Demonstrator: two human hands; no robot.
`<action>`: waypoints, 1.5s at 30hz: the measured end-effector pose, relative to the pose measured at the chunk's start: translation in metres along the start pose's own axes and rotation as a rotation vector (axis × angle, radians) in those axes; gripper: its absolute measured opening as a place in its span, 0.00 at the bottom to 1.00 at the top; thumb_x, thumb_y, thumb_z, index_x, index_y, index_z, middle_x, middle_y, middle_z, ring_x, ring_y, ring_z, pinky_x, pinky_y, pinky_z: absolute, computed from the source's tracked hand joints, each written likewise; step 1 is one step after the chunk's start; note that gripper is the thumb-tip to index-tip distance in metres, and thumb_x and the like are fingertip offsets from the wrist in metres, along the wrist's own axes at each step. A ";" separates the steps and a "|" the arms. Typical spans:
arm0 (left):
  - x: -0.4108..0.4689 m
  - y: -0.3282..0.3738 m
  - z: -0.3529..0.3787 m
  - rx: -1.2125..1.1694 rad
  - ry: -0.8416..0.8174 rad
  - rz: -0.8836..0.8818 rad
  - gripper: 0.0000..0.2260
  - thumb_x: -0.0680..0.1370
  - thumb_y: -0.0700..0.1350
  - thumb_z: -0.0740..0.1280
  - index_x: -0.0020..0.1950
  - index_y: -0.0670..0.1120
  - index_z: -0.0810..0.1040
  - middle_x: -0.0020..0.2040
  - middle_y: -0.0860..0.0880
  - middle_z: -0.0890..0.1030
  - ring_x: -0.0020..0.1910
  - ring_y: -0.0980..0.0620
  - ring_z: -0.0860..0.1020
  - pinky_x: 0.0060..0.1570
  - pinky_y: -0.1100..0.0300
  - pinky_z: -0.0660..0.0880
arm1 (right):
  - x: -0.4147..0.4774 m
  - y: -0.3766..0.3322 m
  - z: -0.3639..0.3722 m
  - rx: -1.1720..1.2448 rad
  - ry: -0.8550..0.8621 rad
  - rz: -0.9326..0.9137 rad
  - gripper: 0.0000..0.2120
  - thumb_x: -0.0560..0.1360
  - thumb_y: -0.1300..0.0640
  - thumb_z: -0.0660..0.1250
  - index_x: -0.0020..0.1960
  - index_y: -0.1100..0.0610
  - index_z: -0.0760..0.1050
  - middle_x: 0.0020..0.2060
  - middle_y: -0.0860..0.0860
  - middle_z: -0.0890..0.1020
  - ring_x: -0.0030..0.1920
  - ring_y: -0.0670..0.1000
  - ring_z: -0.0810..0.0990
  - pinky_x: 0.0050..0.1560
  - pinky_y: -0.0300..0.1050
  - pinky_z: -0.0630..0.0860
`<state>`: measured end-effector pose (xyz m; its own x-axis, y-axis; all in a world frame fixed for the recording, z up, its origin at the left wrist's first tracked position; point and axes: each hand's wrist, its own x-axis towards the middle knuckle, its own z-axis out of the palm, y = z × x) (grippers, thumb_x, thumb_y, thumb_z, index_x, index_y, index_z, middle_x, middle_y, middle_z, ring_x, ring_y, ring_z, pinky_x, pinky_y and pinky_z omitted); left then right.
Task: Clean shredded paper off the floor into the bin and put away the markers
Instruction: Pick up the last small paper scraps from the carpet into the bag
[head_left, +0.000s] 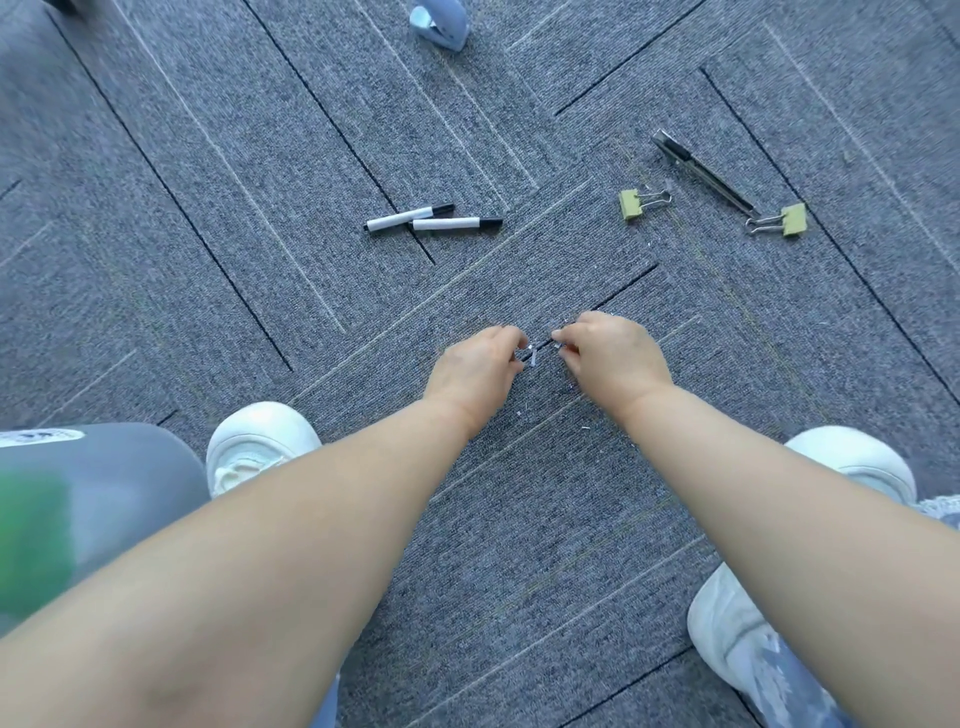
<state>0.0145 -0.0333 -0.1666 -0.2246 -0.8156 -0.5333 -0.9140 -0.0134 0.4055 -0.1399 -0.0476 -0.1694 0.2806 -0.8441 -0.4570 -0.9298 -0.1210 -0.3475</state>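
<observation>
While left hand (475, 371) and right hand (613, 353) pinch paper shreds (532, 357), markers (410, 218) beyond (two).

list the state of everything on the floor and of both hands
left hand, fingers curled, pinching a paper shred
right hand, fingers curled, pinching a paper shred too
loose shreds, scattered on the carpet by the wrists
markers, both capped, lying on the carpet
binder clips, both clamped shut, lying flat
utility knife, lying flat, blade cannot tell
bin, at left edge, blurred
</observation>
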 end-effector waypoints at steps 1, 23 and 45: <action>0.001 0.002 0.001 -0.006 0.004 -0.010 0.12 0.79 0.46 0.60 0.62 0.47 0.71 0.58 0.48 0.76 0.56 0.47 0.75 0.56 0.53 0.70 | 0.001 0.000 0.000 -0.018 0.002 -0.004 0.11 0.77 0.57 0.60 0.55 0.58 0.78 0.47 0.56 0.78 0.49 0.60 0.77 0.48 0.52 0.75; 0.007 0.020 0.010 -0.056 0.091 -0.140 0.06 0.78 0.46 0.62 0.51 0.47 0.77 0.51 0.50 0.77 0.51 0.48 0.75 0.52 0.56 0.70 | -0.025 0.041 0.004 0.268 0.094 0.083 0.03 0.78 0.63 0.58 0.47 0.61 0.70 0.43 0.55 0.74 0.44 0.55 0.71 0.45 0.48 0.68; 0.006 0.033 0.005 0.095 0.013 0.087 0.15 0.80 0.44 0.58 0.66 0.48 0.69 0.59 0.49 0.76 0.57 0.48 0.75 0.57 0.56 0.67 | -0.059 0.065 0.028 0.146 0.151 -0.201 0.03 0.66 0.66 0.73 0.38 0.62 0.79 0.33 0.56 0.77 0.34 0.58 0.77 0.28 0.51 0.78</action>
<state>-0.0188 -0.0359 -0.1603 -0.3008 -0.8186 -0.4893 -0.9192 0.1121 0.3775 -0.2104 0.0087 -0.1876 0.4070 -0.8802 -0.2442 -0.8120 -0.2261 -0.5381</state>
